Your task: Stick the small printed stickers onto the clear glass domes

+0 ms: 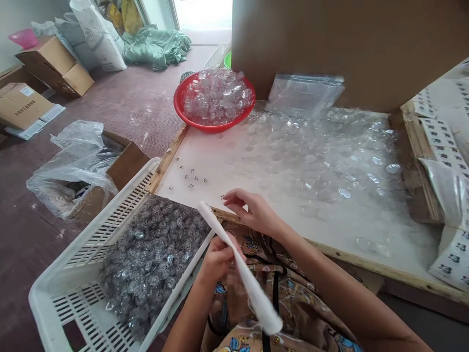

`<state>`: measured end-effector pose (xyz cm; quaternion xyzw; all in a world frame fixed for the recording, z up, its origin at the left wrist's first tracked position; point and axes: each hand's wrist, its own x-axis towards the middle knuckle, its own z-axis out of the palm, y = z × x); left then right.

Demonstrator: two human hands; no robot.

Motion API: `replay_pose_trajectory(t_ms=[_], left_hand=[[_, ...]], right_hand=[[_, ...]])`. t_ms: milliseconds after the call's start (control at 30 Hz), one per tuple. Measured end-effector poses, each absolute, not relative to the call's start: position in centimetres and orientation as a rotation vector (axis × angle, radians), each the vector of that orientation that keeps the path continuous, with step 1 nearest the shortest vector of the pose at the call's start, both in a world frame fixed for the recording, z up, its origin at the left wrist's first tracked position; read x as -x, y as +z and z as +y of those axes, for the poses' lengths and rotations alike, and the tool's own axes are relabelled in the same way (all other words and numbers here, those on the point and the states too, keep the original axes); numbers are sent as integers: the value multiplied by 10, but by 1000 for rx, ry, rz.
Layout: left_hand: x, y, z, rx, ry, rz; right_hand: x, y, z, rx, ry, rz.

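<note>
Over white wood-edged tabletop [216, 156], has right hand [258, 212] with fingers loosely curled; grips thin white sheet [252, 291] in closed left hand [215, 259] above lap, apparently for closeness. Has white slotted plastic basket [42, 308] alongside, likely for easy reach.

Passable white tabletop [216, 161] beside clear discs [344, 193], red bowl [212, 129] (heaped high) blocking far corner, brown panel [330, 44] behind.
</note>
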<state>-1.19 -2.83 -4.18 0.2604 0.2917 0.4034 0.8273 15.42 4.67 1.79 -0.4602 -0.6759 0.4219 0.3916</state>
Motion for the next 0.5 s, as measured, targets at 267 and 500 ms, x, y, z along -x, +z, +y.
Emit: replay_pose_trajectory(t_ms=[267, 500], left_hand=[[12, -64, -30, -307, 816, 23], [22, -52, -32, -427, 611, 326]], right_hand=[[-160, 41, 41, 903, 777, -2175], [-176, 47, 44, 849, 1024, -2343]])
